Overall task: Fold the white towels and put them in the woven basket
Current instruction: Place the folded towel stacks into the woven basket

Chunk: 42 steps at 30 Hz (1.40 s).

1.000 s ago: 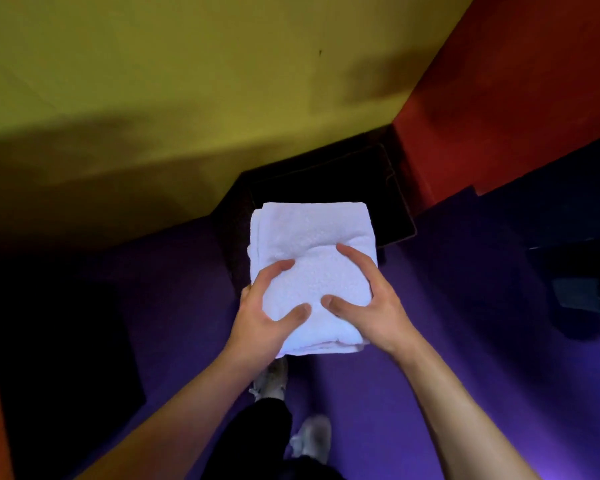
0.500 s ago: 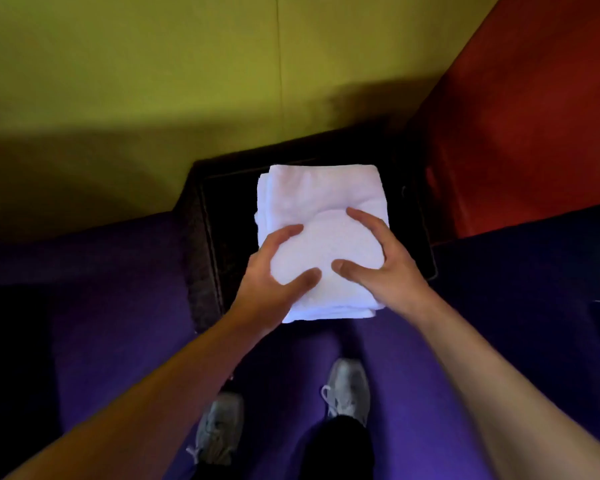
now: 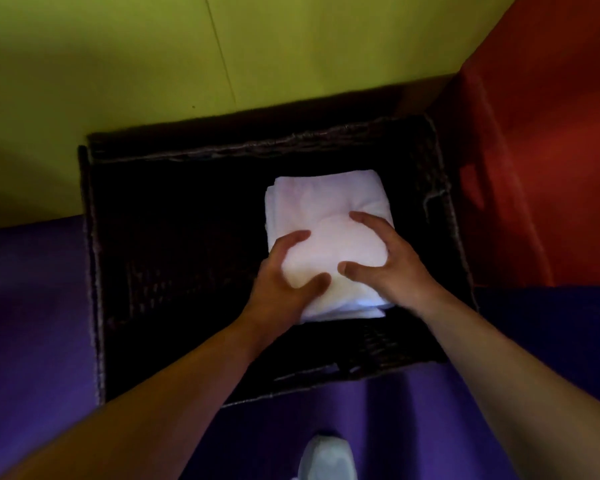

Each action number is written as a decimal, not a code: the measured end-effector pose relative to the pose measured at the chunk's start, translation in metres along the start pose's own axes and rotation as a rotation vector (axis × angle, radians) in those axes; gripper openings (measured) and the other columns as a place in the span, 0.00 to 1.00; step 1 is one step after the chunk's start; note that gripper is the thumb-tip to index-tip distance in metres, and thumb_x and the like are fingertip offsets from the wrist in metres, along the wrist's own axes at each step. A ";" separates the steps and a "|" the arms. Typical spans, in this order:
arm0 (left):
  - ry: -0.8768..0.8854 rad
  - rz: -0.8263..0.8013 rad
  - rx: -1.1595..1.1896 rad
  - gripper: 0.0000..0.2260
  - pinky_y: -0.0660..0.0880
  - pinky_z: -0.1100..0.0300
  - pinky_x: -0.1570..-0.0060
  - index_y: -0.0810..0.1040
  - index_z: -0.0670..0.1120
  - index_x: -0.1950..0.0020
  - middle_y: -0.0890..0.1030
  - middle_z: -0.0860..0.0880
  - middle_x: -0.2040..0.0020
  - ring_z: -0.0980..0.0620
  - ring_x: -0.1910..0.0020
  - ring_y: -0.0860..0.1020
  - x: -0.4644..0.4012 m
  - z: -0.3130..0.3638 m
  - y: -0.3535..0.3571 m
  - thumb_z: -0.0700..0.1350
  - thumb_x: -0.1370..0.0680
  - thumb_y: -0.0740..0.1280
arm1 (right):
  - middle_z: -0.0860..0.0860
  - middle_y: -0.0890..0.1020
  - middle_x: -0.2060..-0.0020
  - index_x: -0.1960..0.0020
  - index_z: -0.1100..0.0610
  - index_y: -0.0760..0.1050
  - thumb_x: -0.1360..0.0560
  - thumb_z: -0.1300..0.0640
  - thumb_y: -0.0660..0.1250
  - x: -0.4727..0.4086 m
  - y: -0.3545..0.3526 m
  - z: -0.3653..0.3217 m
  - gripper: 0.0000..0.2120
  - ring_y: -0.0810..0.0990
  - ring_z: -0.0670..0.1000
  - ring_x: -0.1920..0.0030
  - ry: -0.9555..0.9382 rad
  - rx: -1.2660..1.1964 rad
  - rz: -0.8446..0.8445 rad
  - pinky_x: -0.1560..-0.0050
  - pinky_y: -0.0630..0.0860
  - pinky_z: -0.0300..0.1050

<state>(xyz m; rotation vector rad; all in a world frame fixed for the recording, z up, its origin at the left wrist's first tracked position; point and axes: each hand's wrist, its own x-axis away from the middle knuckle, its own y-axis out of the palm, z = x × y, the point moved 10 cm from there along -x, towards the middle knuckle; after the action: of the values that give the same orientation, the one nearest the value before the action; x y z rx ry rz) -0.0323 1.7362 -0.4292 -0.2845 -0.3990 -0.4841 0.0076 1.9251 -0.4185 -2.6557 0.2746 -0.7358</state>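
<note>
Running along the left, purple floor covering [image 3: 32, 306], meeting a yellow-green wall [image 3: 118, 64] on the far side. Just right of that edge, a dark brown rectangular woven basket [image 3: 94, 271], open at the top, its left half dim and hard to read. Reaching in from the near side, the left hand [image 3: 281, 282], fingers curled around the near left edge of a stack of folded white towels [image 3: 326, 216], thumb pressed onto the top. Inside the right half of the basket, the stack itself, whether resting on the bottom impossible to tell. Clasping its near right edge, the right hand [image 3: 388, 265], thumb on top likewise. Farther right, a red wall [image 3: 551, 168]. Near bottom centre, a white shoe [image 3: 326, 459].
</note>
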 end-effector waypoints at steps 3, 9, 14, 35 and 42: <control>0.023 0.007 -0.097 0.28 0.73 0.75 0.51 0.68 0.61 0.29 0.74 0.56 0.37 0.69 0.43 0.75 -0.020 -0.013 0.008 0.49 0.25 0.76 | 0.48 0.71 0.33 0.27 0.34 0.66 0.29 0.50 0.78 -0.015 -0.006 0.013 0.36 0.73 0.51 0.35 0.033 0.113 0.005 0.42 0.74 0.34; -0.087 -0.176 -0.463 0.30 0.63 0.45 0.25 0.45 0.79 0.28 0.46 0.46 0.18 0.39 0.22 0.58 -0.042 -0.055 0.039 0.68 0.23 0.60 | 0.51 0.36 0.19 0.20 0.34 0.40 0.19 0.38 0.59 -0.026 0.011 0.038 0.36 0.46 0.59 0.19 0.123 0.738 -0.158 0.21 0.53 0.50; -0.141 -0.268 -0.722 0.29 0.61 0.40 0.27 0.37 0.77 0.28 0.46 0.40 0.18 0.33 0.24 0.59 -0.035 -0.046 0.030 0.68 0.21 0.53 | 0.52 0.39 0.18 0.19 0.35 0.42 0.19 0.38 0.60 -0.020 0.008 0.031 0.37 0.47 0.58 0.19 0.165 0.756 -0.148 0.21 0.54 0.50; 0.348 0.040 -0.991 0.24 0.68 0.43 0.34 0.70 0.52 0.26 0.69 0.45 0.25 0.41 0.29 0.68 0.185 0.272 -0.158 0.52 0.23 0.63 | 0.55 0.75 0.32 0.26 0.55 0.70 0.26 0.54 0.64 0.193 0.007 -0.312 0.27 0.73 0.58 0.31 -0.221 0.424 0.361 0.31 0.71 0.57; 0.290 0.237 -0.944 0.22 0.69 0.43 0.34 0.74 0.50 0.29 0.73 0.46 0.29 0.42 0.30 0.70 0.274 0.340 -0.242 0.51 0.24 0.65 | 0.55 0.75 0.33 0.28 0.54 0.72 0.25 0.55 0.66 0.259 0.033 -0.409 0.25 0.73 0.56 0.31 -0.369 0.346 0.325 0.30 0.70 0.56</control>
<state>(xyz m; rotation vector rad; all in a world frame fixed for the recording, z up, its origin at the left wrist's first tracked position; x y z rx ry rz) -0.0346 1.5441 0.0319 -1.1446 0.1770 -0.4451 0.0074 1.7005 0.0110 -2.2811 0.4199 -0.1645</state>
